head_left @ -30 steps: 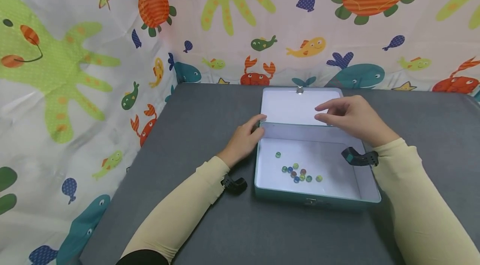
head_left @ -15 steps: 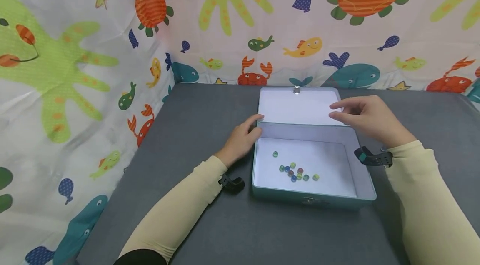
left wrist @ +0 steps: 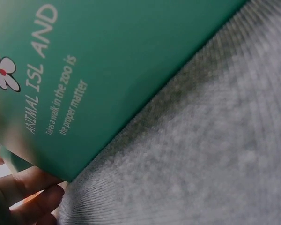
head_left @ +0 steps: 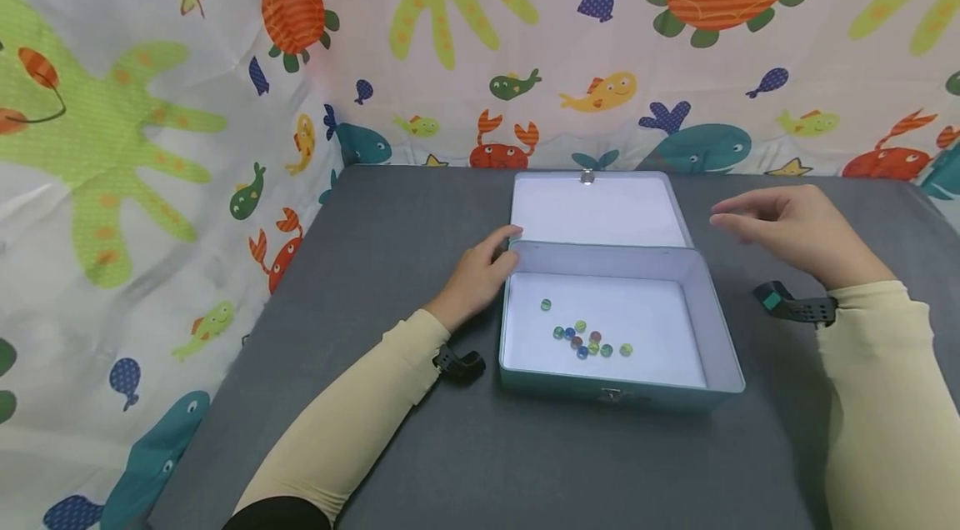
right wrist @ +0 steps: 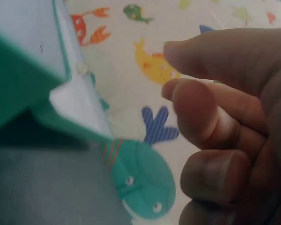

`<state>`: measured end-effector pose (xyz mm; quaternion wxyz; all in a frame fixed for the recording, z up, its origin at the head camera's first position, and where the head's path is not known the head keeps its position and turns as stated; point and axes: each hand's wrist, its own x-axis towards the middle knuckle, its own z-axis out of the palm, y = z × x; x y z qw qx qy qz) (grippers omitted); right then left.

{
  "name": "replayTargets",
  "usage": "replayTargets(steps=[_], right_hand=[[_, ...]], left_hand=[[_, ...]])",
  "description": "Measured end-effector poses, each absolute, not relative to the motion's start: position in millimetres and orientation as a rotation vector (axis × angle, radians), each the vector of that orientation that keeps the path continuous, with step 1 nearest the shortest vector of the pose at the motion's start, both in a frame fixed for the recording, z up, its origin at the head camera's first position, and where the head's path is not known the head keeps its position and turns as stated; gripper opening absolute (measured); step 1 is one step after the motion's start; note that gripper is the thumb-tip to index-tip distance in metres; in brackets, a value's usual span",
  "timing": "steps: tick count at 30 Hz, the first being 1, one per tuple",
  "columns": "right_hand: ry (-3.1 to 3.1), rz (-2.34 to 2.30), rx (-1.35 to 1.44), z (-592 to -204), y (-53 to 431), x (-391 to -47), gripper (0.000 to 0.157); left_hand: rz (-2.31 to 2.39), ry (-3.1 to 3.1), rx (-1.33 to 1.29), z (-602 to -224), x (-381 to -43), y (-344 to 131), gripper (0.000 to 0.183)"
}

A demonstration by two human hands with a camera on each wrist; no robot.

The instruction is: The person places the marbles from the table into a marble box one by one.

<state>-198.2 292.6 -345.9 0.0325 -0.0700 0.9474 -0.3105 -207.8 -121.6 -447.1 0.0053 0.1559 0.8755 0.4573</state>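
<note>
A green tin box (head_left: 675, 401) with a white inside sits on the table, its lid (head_left: 600, 209) folded back behind it. Several glass marbles (head_left: 593, 348) in green, blue and reddish tones lie on its floor, left of the middle. My left hand (head_left: 474, 280) grips the box's back left corner. The left wrist view shows fingers (left wrist: 25, 185) at that corner, beside the printed green wall. My right hand (head_left: 806, 234) hovers right of the lid, apart from the box. Its fingers are loosely bent, with nothing seen between them in the right wrist view.
The box stands on a dark grey tabletop (head_left: 420, 447). Behind and to the left hangs a white cloth (head_left: 442, 105) printed with sea animals. A metal clasp (head_left: 587, 177) sits on the lid's far edge, and a latch (head_left: 611, 394) on the box front.
My right hand has moved right, from over the lid to beyond the box's right side. My left hand stays at the back left corner. The box and marbles lie as before.
</note>
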Motion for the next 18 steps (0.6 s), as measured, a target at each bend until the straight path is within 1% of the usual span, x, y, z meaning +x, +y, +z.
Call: replayTargets(steps=[7,13,18], right_hand=[[2.898,-0.871,-0.162,-352,312,-200,0.065],[2.923,-0.777,-0.109,-357,332,-199,0.066],[2.811,-0.681,-0.067,-368,353,-199,0.065]], left_hand=[[1.455,2.745,0.491,-445,-211,-125,0.059],[1.432,2.737,0.490,-447,-211,-124,0.058],[1.437,2.736,0.492,-450,-209,-121,0.057]])
